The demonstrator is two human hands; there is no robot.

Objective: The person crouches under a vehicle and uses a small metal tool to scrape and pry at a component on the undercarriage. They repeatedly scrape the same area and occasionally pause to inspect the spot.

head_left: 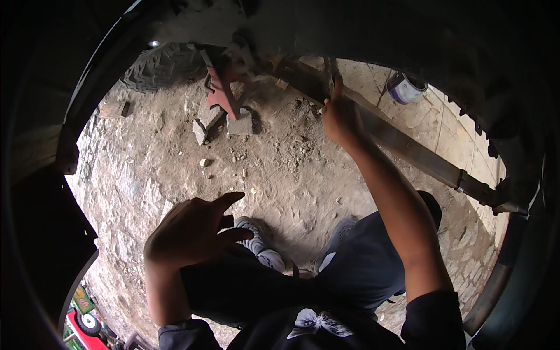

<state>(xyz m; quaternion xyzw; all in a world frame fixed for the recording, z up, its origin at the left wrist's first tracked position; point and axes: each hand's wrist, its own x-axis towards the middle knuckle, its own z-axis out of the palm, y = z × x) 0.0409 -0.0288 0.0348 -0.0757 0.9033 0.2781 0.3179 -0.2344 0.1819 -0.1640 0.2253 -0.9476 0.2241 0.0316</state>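
Observation:
My right hand (pixel 343 119) reaches up to the dark underside of a vehicle (pixel 373 29), its fingers closed around a narrow, dark, upright metal piece (pixel 331 69). Shadow hides what kind of piece it is and whether it is a loose tool or part of the vehicle. A long metal beam (pixel 402 143) runs behind my right hand and forearm. My left hand (pixel 195 227) hovers over my left knee, thumb and fingers apart, holding nothing.
A red jack stand (pixel 220 93) stands by broken concrete blocks (pixel 239 123). Behind it is a knobbly tyre (pixel 154 70). An open paint can (pixel 405 88) rests on pale tiles at the right. Rubble (pixel 300 140) lies on the rough ground, and a red toy-like vehicle (pixel 84 326) shows lower left.

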